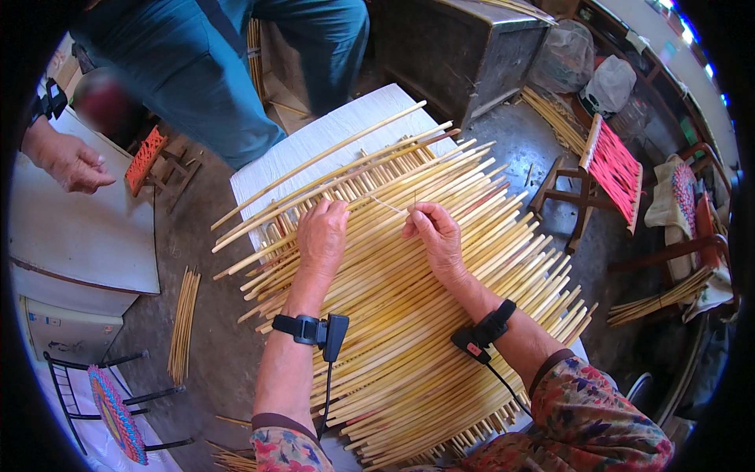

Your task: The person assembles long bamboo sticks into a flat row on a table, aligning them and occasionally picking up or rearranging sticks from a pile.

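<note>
A mat of long, pale yellow sticks (409, 307) lies across the middle, with shorter sticks (385, 169) crossing under it at the far side. My left hand (321, 236) rests on the mat's far left part, fingers curled closed; what they grip is hidden. Right of it, my right hand (437, 236) pinches one end of a thin white string (387, 205) just above the sticks. A fine dark needle-like sliver (414, 197) stands up at those fingertips. Two loose sticks (330, 161) lie along the mat's far edge.
A white board (314, 132) lies beneath the sticks. Another person's legs (212, 79) stand beyond it, and that person's hand (75, 161) hangs at left. Red-strung stools (609, 173) (148, 161) flank the work. A stick bundle (184, 322) lies on the floor; a dark cabinet (464, 55) stands behind.
</note>
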### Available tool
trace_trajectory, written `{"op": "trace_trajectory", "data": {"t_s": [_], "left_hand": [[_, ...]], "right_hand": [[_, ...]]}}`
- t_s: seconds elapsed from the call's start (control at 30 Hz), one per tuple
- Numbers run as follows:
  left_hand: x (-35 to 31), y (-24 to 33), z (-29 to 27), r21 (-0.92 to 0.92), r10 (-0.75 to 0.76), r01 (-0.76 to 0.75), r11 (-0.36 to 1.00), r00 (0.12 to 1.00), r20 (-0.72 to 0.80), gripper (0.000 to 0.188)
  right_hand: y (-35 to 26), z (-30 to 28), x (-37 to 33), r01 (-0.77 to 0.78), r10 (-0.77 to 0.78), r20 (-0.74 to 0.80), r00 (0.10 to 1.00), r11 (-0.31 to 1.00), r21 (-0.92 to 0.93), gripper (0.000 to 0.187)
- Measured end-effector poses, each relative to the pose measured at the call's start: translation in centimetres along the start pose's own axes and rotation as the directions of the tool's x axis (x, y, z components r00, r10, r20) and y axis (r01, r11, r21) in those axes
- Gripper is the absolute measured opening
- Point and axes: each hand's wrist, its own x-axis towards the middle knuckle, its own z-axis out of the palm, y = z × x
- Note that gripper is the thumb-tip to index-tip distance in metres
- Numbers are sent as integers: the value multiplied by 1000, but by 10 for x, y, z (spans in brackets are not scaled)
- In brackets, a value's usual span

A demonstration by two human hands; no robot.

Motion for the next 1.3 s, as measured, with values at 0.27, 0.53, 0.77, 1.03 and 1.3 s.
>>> {"op": "trace_trajectory", "data": {"t_s": [0.27,0.53,0.77,1.03,1.3], "left_hand": [[-10,-2,12,102,60,-54,993,997,-55,16],[-12,5,14,186,84,-65,980,991,-100,20],[-4,5,22,137,38,-24,990,994,-103,27],[-6,6,29,16,29,-28,999,1000,-10,27],[-7,3,27,46,9,-8,999,1000,-17,31]], "right_hand": [[-2,2,1,-8,8,-8,1000,1000,-5,12],[0,0,3,-62,63,-40,997,998,26,12],[-16,11,19,-163,176,-54,983,970,183,14],[-39,47,97,-45,45,-1,999,992,117,14],[-16,81,143,-32,30,41,999,998,50,14]]}}
